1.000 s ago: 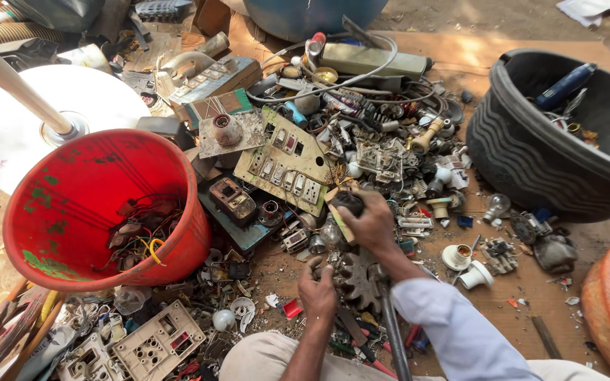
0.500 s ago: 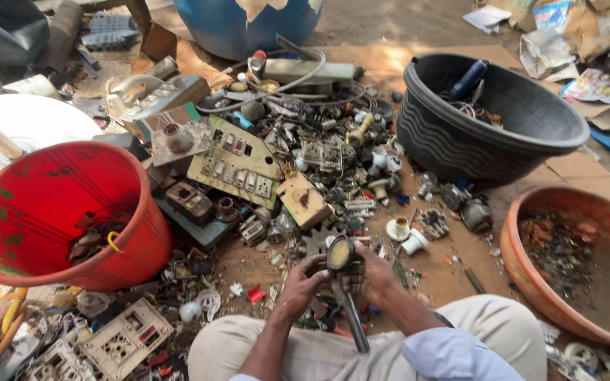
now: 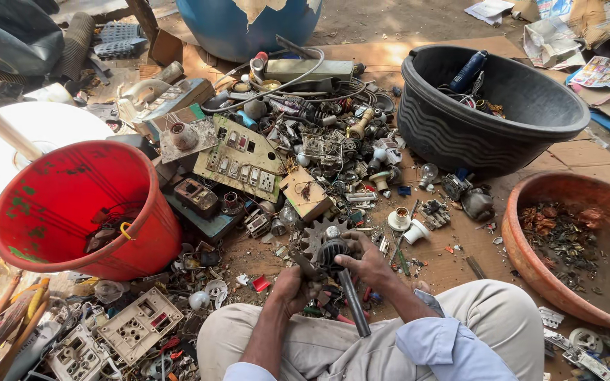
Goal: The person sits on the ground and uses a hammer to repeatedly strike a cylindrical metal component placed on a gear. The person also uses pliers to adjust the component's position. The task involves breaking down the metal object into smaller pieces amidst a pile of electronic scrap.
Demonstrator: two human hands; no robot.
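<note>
- Your left hand is closed around the lower end of a small metal part above your knees.
- Your right hand is wrapped around a dark shaft just below its round head, beside a toothed gear.
- Further out: a red bucket to the left and an orange basin to the right.
- Farthest: a black tub and a switch panel.
</note>
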